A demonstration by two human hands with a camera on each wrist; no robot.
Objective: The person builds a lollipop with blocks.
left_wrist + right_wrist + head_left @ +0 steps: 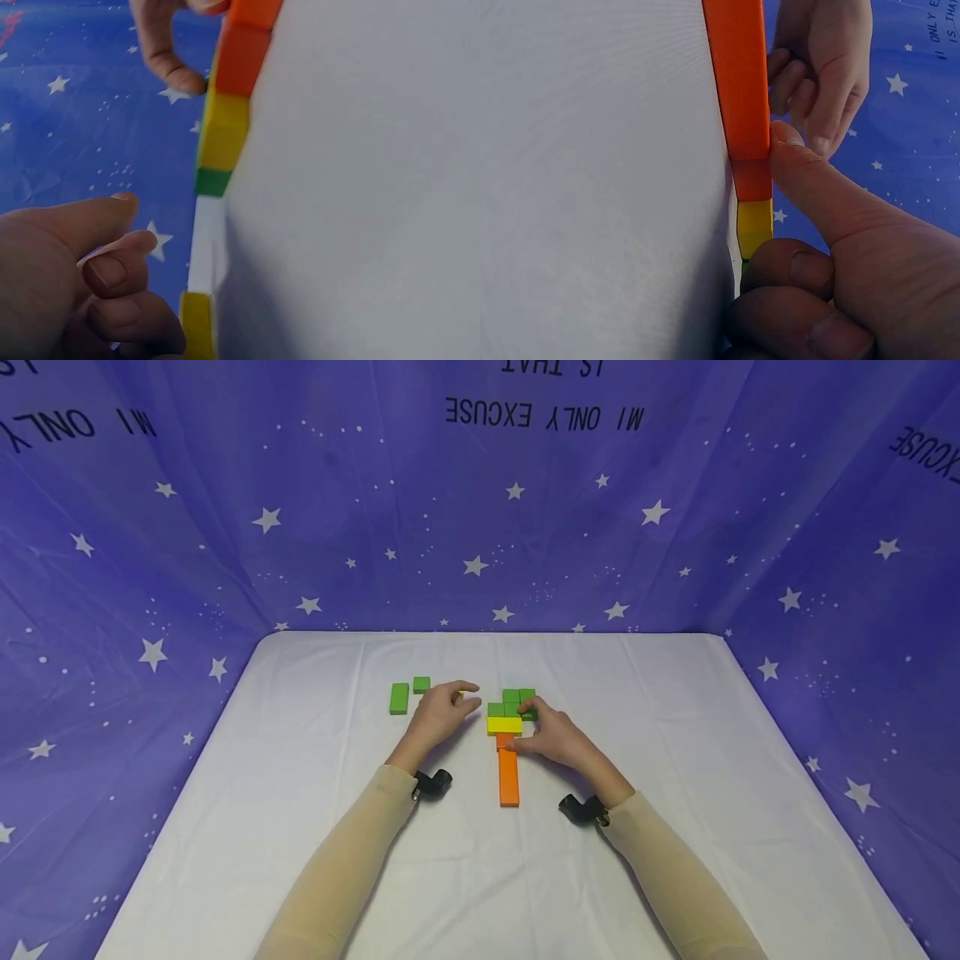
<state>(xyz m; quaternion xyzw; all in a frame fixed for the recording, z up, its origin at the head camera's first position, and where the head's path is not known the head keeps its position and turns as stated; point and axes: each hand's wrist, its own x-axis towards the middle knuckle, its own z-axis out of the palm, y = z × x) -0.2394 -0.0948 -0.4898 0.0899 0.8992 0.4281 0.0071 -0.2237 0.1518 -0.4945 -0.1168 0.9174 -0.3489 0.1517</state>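
In the head view, flat blocks lie together on the white table. A long orange block [508,779] is at the near end, then a small orange block [505,741], a crosswise yellow block [505,726] and several green blocks [512,697]. My right hand [557,737] reaches over their right side, thumb at the small orange block and a fingertip at the green blocks. My left hand [441,712] hovers left of them, thumb and forefinger apart with nothing between. Another yellow block [197,325] lies beside its lower fingers in the left wrist view, mostly hidden from the head view.
Left of my left hand lie a larger green block [399,699] and a small green block [422,685]. The white tabletop [637,685] runs back to a purple curtain [390,518] with stars, which also stands at both sides.
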